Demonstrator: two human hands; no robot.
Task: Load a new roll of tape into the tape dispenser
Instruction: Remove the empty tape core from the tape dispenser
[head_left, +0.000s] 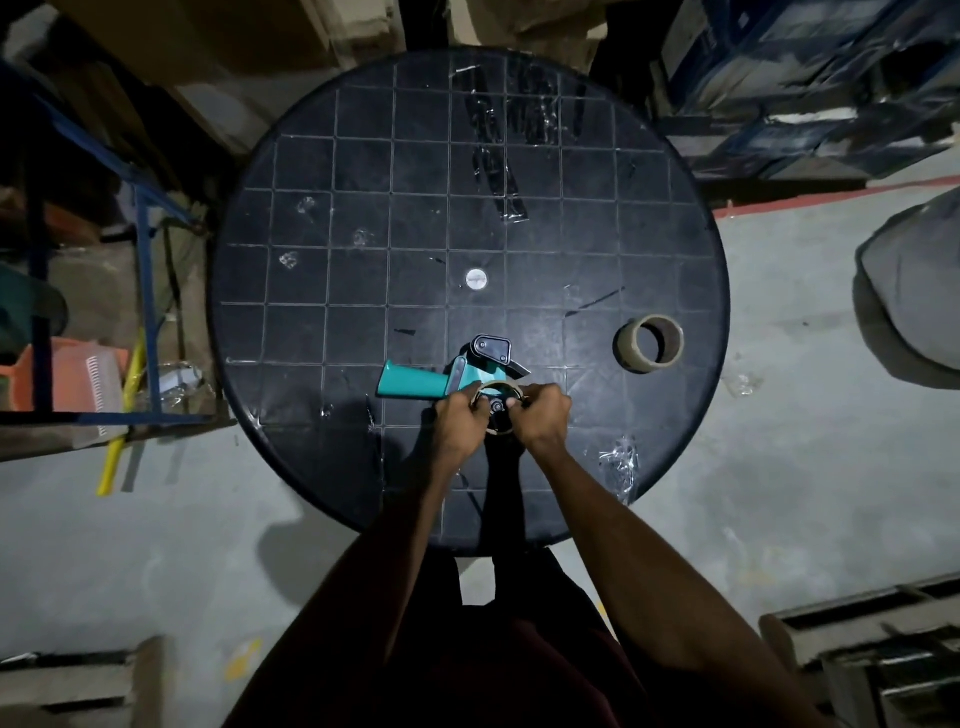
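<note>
1. the step in hand looks like clearing or seating the spool: both hands meet over the dispenser's hub, where a thin ring (500, 389), seemingly a spent core or a nearly used-up roll, sits around the dark centre.
2. the left hand (464, 414) has its fingers curled onto the ring's 9 o'clock edge; the right hand (543, 413) has its fingers curled onto the 3 o'clock edge. both are grasping the ring, though exactly how the fingertips lie is hidden by the knuckles.
3. the tape dispenser (457, 371) lies flat on the tabletop (363, 218), at about 6 o'clock from the tabletop's centre. its teal handle points toward 9 o'clock and its black cutter end toward 1 o'clock.
4. the new roll of tape (649, 343) stands on its edge near the tabletop's rim at about 4 o'clock, well apart from the hands and untouched. it is a brownish roll with a wide open core.
5. my judgement: the task is early. the next move calls for pulling the ring straight off the hub, then reaching toward 2 o'clock for the full roll.
6. the dispenser may shift, since neither hand pins its handle.
</note>
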